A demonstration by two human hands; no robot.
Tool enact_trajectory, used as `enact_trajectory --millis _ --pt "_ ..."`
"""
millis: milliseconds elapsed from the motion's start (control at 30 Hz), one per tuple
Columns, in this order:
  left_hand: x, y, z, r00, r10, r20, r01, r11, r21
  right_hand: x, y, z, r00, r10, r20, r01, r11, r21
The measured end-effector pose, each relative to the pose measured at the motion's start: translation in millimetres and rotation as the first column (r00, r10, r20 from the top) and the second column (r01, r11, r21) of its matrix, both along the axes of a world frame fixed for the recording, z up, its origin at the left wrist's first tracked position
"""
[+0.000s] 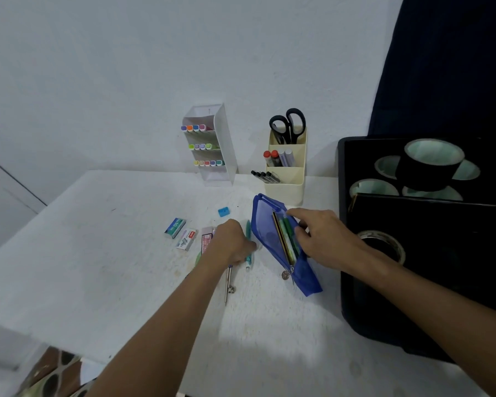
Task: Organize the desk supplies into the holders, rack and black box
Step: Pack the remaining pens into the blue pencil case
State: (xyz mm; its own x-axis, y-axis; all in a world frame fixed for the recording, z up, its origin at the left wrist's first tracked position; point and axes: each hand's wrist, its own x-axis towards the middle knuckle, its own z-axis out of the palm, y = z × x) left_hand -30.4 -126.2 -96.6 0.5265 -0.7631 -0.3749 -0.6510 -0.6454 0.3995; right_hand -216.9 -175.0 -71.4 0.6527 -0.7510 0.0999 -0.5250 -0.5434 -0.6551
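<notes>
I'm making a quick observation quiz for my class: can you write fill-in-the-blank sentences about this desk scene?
1. The scissors stand in the ____ compartment of the cream holder.
2. The right hand reaches into the open ____ pencil pouch.
3. The white rack holds ____ rows of highlighters.
4. The left hand rests on a teal ____ on the desk.

Missing words: back; blue; three; pen

Wide open white table [103, 253] from seven to ten o'clock, nothing blocking a hand there. At twelve, the marker rack [212, 144] and cream holder [287, 164] wall off the back edge. The black box [424, 253] shuts the three o'clock side. Small boxes [181, 233] and the blue pouch [281, 242] crowd the centre.
</notes>
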Motion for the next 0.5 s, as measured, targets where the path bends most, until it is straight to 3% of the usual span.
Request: enact_trajectory --millis 133,233,367,500 --pt "5 6 28 0.999 0.02 0.039 -0.016 0.993 -0.115 2 -2 -3 1.0 -0.001 -0.009 0.001 1.0 -0.001" --pt "-4 10 49 0.998 0.026 -0.055 -0.038 0.971 -0.235 3 -2 -4 1.0 0.004 -0.026 -0.004 1.0 -0.017" --pt "-26 8 60 0.971 -0.045 -0.237 0.002 0.984 -0.181 1 -2 -3 1.0 0.001 -0.024 -0.002 1.0 -0.03" --pt "-41 -3 52 0.967 -0.072 -0.246 0.045 0.992 -0.115 0 -2 -1 1.0 0.0 0.005 0.0 1.0 -0.006"
